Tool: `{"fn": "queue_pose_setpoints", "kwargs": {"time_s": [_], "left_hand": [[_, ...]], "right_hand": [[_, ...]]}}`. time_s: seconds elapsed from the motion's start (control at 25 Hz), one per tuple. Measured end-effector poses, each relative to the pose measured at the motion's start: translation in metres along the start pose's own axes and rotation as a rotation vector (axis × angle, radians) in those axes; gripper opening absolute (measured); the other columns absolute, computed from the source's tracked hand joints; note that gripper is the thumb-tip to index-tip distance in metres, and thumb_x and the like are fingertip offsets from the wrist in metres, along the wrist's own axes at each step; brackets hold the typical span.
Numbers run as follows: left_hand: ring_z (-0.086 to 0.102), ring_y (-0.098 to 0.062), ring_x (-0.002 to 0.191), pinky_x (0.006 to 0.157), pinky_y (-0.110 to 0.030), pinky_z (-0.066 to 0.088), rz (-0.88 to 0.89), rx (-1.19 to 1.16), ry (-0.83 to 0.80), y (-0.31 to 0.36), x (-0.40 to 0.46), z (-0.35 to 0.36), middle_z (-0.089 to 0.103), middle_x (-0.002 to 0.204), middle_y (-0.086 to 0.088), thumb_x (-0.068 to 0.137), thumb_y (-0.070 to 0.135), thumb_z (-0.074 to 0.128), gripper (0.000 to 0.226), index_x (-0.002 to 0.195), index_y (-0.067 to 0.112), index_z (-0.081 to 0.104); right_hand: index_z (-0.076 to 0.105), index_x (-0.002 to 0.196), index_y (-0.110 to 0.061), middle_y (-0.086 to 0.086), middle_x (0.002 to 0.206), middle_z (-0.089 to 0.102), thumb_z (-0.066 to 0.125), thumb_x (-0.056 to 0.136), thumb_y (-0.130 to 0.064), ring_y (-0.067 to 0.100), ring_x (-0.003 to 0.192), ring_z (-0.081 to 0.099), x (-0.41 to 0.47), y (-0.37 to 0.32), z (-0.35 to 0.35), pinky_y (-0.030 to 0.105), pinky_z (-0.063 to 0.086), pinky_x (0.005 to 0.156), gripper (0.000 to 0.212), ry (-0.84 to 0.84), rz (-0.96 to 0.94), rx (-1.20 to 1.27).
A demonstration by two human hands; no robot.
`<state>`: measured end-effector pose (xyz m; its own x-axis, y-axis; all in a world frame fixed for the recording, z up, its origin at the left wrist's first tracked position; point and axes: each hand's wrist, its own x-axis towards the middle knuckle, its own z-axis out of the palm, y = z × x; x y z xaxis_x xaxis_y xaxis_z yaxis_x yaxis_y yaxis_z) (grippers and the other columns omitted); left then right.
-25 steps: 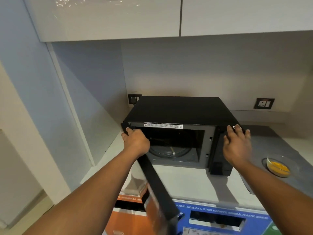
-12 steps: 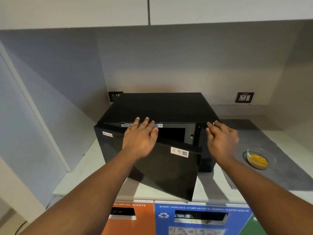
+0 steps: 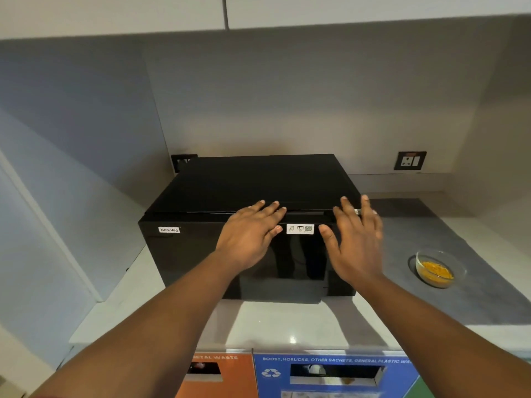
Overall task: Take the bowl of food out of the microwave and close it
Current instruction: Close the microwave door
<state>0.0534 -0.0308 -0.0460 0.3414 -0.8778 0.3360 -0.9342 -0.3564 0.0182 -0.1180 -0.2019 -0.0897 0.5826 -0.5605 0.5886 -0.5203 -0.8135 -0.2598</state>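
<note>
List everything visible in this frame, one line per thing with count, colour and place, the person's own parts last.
microwave: 1, black, on the counter at centre, door shut or nearly shut
"Non-Veg" label: 1, white, door's upper left
QR sticker: 1, white, door's upper middle
bowl of food: 1, clear glass with yellow food, on the grey mat right of the microwave
grey mat: 1, grey, right side of counter
wall sockets: 2, black, back wall, one each side of the microwave
waste bins: orange and blue fronts, below the counter
left hand: 1, flat on the door
right hand: 1, open, at the door's right edge
</note>
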Motion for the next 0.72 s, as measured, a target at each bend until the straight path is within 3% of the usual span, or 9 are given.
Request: {"fn": "queue_pose_setpoints", "kwargs": {"time_s": [0.12, 0.28, 0.72], "left_hand": [[0.024, -0.014, 0.152, 0.122, -0.035, 0.023, 0.040, -0.042, 0.016, 0.007, 0.007, 0.006, 0.032, 0.162, 0.008, 0.104, 0.028, 0.040, 0.051, 0.154, 0.030, 0.032], [0.023, -0.013, 0.152, 0.124, -0.033, 0.020, 0.106, -0.081, 0.022, 0.016, 0.013, 0.009, 0.032, 0.163, 0.004, 0.094, 0.000, 0.048, 0.067, 0.155, 0.024, 0.033], [0.022, -0.013, 0.152, 0.124, -0.037, 0.021, 0.061, -0.076, 0.083, 0.022, 0.015, 0.014, 0.031, 0.163, 0.004, 0.092, -0.003, 0.052, 0.072, 0.155, 0.024, 0.030]], "right_hand": [[0.054, 0.142, -0.019, 0.004, 0.151, 0.053, 0.034, 0.103, -0.043, 0.027, 0.150, 0.030, 0.002, 0.000, 0.009, 0.048, 0.021, 0.119, 0.050, 0.013, -0.145, -0.041], [0.062, 0.135, -0.016, 0.004, 0.138, 0.065, 0.046, 0.099, -0.032, 0.026, 0.138, 0.049, 0.006, -0.002, 0.013, 0.046, 0.030, 0.114, 0.043, 0.088, -0.161, 0.001], [0.065, 0.132, -0.014, 0.006, 0.136, 0.067, 0.062, 0.096, -0.020, 0.028, 0.134, 0.054, 0.008, -0.006, 0.016, 0.047, 0.033, 0.113, 0.036, 0.119, -0.129, 0.027]]}}
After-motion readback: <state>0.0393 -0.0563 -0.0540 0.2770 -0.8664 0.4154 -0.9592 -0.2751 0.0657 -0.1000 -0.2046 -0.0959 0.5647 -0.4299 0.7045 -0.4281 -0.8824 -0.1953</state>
